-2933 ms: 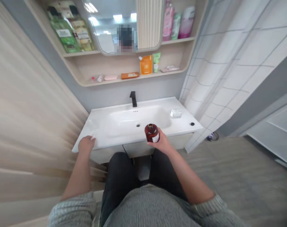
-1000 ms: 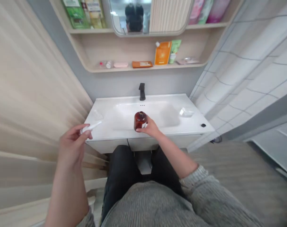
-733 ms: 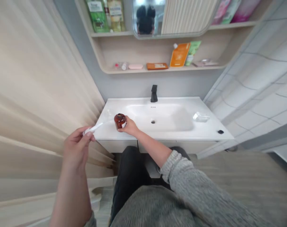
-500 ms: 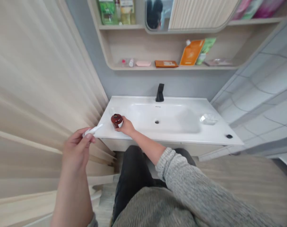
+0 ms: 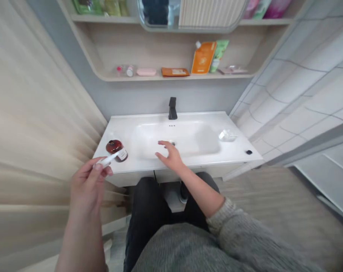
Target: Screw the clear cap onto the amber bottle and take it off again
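Held in the left hand, clamped between thumb and fingers: a slim white stick, raised near the left front corner of the white table, thin end pointing away and to the right. Just beyond, on the left end of the table, a red-brown bottle with a white label, standing near the front edge. In view, an overlap of the stick's tip with the label; touching or apart, cannot tell.

Over the front of the sink, with thumb and fingers spread apart, the right hand, to the right of the bottle and well clear of it. Partly behind its fingers, the drain. At the back of the sink, a black faucet. To the right of the sink, on the table, a clear box; nearer the right front corner, a small black disc.

Above, along the lower shelf, from left to right: two small bottles, a pink case, an orange-brown pack lying flat, an upright orange pouch with a white cap, and just beside it a green tube. Higher up, cut off by the view's edge, a mirror. At far left, a beige curtain; at far right, a checked curtain.
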The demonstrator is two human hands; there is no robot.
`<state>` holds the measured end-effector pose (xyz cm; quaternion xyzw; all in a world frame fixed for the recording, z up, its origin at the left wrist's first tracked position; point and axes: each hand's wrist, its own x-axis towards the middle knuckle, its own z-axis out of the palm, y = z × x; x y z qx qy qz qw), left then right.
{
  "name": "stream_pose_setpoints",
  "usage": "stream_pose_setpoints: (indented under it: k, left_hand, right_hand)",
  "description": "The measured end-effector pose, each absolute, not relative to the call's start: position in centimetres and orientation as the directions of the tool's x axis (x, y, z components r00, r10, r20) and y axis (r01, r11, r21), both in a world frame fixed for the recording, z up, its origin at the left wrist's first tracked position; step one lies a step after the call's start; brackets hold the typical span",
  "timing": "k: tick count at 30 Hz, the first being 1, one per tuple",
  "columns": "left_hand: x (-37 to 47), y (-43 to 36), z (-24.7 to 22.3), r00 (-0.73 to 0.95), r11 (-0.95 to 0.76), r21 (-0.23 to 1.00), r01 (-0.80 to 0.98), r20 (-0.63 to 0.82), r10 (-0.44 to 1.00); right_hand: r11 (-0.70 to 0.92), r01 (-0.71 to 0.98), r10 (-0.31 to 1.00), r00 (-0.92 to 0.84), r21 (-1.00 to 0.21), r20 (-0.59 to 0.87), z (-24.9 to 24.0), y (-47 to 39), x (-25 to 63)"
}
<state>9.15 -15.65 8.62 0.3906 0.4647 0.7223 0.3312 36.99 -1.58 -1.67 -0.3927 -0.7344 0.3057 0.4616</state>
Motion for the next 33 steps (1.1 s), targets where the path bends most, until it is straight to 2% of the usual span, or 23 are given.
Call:
stream_pose_setpoints:
  k: [3,5,7,9,11,15,18,23,28,30,33]
  left_hand:
    - [11.6,-14.1,8.2,-0.466,-0.338,0.928,-0.155,0.233,0.854]
    - [13.3,-13.1,8.1,-0.453,-0.333,0.926,-0.176,0.224,0.863]
    - [14.8,-12.3,8.0,-0.425,-0.325,0.927,-0.187,0.223,0.878]
    - [15.8,-11.9,8.2,-0.399,-0.33,0.927,-0.176,0.239,0.885]
    - [16.5,-12.0,8.5,-0.377,-0.329,0.931,-0.154,0.253,0.891]
    - [16.9,-13.2,9.2,-0.372,-0.3,0.947,-0.117,0.238,0.897]
    - [17.1,-14.1,9.5,-0.382,-0.272,0.958,-0.092,0.218,0.898]
    - [17.4,-14.8,9.3,-0.37,-0.222,0.974,-0.042,0.192,0.909]
    - [17.7,-14.3,9.0,-0.321,-0.197,0.98,-0.033,0.176,0.931]
    - [17.9,-13.9,9.2,-0.302,-0.194,0.98,-0.041,0.173,0.937]
    - [18.1,-13.2,9.5,-0.257,-0.172,0.985,-0.029,0.159,0.953]
  right_hand:
    - [0.388,0.493,0.877,0.063,-0.779,0.477,-0.6,-1.1,49.3]
    - [0.268,0.597,0.796,0.305,-0.756,0.523,-0.3,0.1,56.6]
    - [0.13,0.658,0.693,0.475,-0.742,0.543,-0.3,1.6,62.4]
    - [0.038,0.687,0.635,0.544,-0.726,0.548,-0.7,3.3,66.1]
    - [-0.022,0.681,0.64,0.572,-0.732,0.513,-1.2,5.0,67.9]
    - [-0.144,0.601,0.7,0.623,-0.786,0.349,-2.5,7.6,68.5]
    - [-0.238,0.531,0.685,0.685,-0.813,0.247,-3.3,8.8,68.9]
    - [-0.144,0.517,0.744,0.618,-0.844,0.252,-3.7,9.0,69.6]
    - [-0.149,0.615,0.803,0.532,-0.774,0.268,-3.1,7.7,66.6]
    - [-0.047,0.624,0.866,0.414,-0.78,0.28,-3.0,6.9,64.1]
    - [0.141,0.53,0.945,0.179,-0.836,0.273,-3.1,5.4,59.6]
